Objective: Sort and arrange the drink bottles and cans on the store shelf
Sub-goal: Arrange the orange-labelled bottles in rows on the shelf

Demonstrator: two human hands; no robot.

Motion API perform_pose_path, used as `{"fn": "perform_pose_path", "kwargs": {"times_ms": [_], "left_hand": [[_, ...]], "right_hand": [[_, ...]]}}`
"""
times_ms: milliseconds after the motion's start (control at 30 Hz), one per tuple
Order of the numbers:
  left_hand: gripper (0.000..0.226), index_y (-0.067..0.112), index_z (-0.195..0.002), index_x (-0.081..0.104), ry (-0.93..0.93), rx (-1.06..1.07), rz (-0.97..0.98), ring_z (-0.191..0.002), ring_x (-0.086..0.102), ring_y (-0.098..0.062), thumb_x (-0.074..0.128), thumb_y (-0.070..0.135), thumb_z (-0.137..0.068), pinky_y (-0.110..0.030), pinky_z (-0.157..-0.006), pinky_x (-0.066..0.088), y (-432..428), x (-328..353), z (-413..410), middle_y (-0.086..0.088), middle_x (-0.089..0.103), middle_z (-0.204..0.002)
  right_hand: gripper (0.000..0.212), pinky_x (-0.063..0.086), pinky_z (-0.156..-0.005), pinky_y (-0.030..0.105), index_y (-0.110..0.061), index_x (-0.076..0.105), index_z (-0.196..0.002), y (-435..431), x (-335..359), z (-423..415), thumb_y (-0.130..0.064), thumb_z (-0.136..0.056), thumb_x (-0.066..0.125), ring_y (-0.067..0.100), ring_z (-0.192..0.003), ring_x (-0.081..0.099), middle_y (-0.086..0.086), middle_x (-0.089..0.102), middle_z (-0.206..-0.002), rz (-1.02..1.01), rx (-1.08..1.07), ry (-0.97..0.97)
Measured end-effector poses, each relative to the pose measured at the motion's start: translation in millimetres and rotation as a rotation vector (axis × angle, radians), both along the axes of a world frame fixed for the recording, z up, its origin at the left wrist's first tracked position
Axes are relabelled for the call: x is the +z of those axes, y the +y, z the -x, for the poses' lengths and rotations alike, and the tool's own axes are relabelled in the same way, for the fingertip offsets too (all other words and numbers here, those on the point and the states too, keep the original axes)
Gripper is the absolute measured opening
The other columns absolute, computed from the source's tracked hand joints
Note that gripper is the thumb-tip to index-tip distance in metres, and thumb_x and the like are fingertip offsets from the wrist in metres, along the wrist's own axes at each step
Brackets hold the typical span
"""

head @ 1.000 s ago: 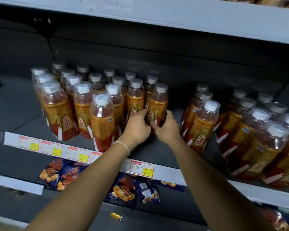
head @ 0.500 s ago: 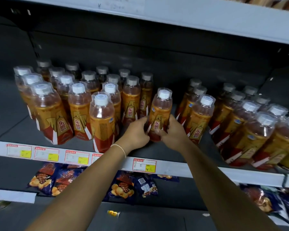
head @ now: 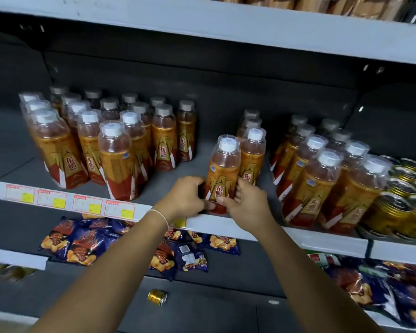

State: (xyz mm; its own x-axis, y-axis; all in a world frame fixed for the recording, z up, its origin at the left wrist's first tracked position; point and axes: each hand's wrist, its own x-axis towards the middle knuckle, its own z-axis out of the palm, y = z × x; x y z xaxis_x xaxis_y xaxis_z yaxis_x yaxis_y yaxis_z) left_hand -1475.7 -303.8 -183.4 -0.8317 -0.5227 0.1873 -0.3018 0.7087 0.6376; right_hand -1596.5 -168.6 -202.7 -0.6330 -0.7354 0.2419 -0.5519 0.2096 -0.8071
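Note:
An orange drink bottle with a white cap and red-gold label stands upright at the front edge of the grey shelf. My left hand grips its lower left side and my right hand grips its lower right side. A block of like bottles stands to the left, a short row sits just behind the held bottle, and another group stands to the right. Gold cans fill the far right of the shelf.
Price tags line the shelf's front strip. Blue snack bags lie on the shelf below, with more bags at lower right. One small gold can lies on its side lower down. A white shelf hangs overhead.
Both hands pulled the bottle forward and to the right, from beside the left block to the shelf's front edge ahead of the short middle row. The view shifted right, revealing the cans.

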Motion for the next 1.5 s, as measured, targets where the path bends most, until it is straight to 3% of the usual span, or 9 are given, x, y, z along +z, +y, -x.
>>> {"fn": "perform_pose_path", "kwargs": {"times_ms": [67, 200, 267, 467, 600, 733, 1000, 1233, 1500], "left_hand": [[0.033, 0.030, -0.089, 0.063, -0.002, 0.018, -0.002, -0.076, 0.059, -0.001, 0.087, 0.024, -0.066, -0.001, -0.057, 0.038, 13, 0, 4, 0.018, 0.063, -0.083], [0.033, 0.031, -0.086, 0.059, -0.017, 0.037, 0.008, -0.070, 0.053, 0.003, 0.085, 0.023, -0.068, 0.000, -0.054, 0.035, 35, 2, 14, 0.020, 0.059, -0.079], [0.032, 0.028, -0.090, 0.061, -0.020, 0.039, -0.007, -0.073, 0.055, 0.002, 0.084, 0.022, -0.068, -0.001, -0.055, 0.035, 41, 0, 19, 0.017, 0.062, -0.082], [0.047, 0.025, -0.113, 0.062, 0.045, 0.035, -0.034, -0.084, 0.059, -0.003, 0.082, 0.021, -0.071, -0.005, -0.070, 0.038, 56, -7, 29, 0.017, 0.064, -0.094], [0.047, 0.021, -0.118, 0.063, 0.069, 0.021, -0.061, -0.096, 0.063, -0.009, 0.080, 0.019, -0.074, -0.019, -0.087, 0.047, 61, -11, 33, 0.009, 0.069, -0.106], [0.045, 0.019, -0.117, 0.064, 0.066, 0.020, -0.069, -0.098, 0.064, -0.013, 0.079, 0.017, -0.075, -0.026, -0.090, 0.050, 60, -12, 35, 0.004, 0.070, -0.107], [0.043, 0.021, -0.116, 0.063, 0.089, 0.012, -0.077, -0.093, 0.064, -0.010, 0.079, 0.016, -0.076, -0.016, -0.080, 0.044, 59, -12, 38, 0.006, 0.070, -0.105], [0.048, 0.020, -0.124, 0.058, 0.085, -0.008, -0.104, -0.103, 0.062, -0.012, 0.077, 0.018, -0.080, -0.025, -0.092, 0.047, 60, -15, 38, 0.005, 0.068, -0.115], [0.045, 0.019, -0.120, 0.061, 0.012, -0.059, -0.044, -0.103, 0.062, -0.015, 0.077, 0.015, -0.078, -0.021, -0.087, 0.045, 55, -5, 33, 0.002, 0.068, -0.114]], "right_hand": [[0.042, 0.055, -0.096, 0.038, -0.019, 0.061, -0.117, 10, -1, 4, -0.019, -0.079, 0.080, 0.010, -0.101, 0.067, -0.006, 0.071, -0.110, 0.020, -0.002, -0.013], [0.041, 0.054, -0.093, 0.028, -0.019, 0.062, -0.116, 27, -1, 9, -0.016, -0.079, 0.080, -0.007, -0.090, 0.064, -0.027, 0.063, -0.090, 0.056, 0.003, -0.027], [0.042, 0.054, -0.091, 0.027, -0.021, 0.062, -0.117, 34, -1, 13, -0.019, -0.079, 0.080, -0.005, -0.090, 0.065, -0.027, 0.062, -0.088, 0.058, -0.011, -0.002], [0.042, 0.055, -0.094, 0.035, -0.023, 0.061, -0.119, 46, 0, 23, -0.023, -0.081, 0.078, 0.009, -0.099, 0.068, -0.010, 0.071, -0.105, 0.032, -0.037, 0.038], [0.043, 0.055, -0.095, 0.037, -0.026, 0.059, -0.120, 51, -1, 25, -0.023, -0.081, 0.078, 0.006, -0.099, 0.067, -0.020, 0.065, -0.095, 0.037, -0.033, 0.003], [0.042, 0.055, -0.093, 0.032, -0.032, 0.060, -0.116, 52, 0, 24, -0.027, -0.079, 0.079, -0.001, -0.094, 0.066, -0.027, 0.063, -0.090, 0.060, -0.038, -0.007], [0.046, 0.055, -0.095, 0.036, -0.025, 0.061, -0.123, 49, -1, 22, -0.026, -0.081, 0.078, 0.006, -0.098, 0.067, -0.015, 0.069, -0.103, 0.080, -0.087, -0.004], [0.049, 0.054, -0.097, 0.041, -0.019, 0.056, -0.131, 50, -1, 18, -0.025, -0.086, 0.074, 0.013, -0.106, 0.067, -0.004, 0.070, -0.115, 0.052, -0.098, 0.004], [0.047, 0.053, -0.092, 0.040, -0.014, 0.062, -0.125, 52, 2, 11, -0.033, -0.084, 0.075, 0.021, -0.103, 0.063, 0.006, 0.064, -0.113, -0.005, -0.203, 0.108]]}}
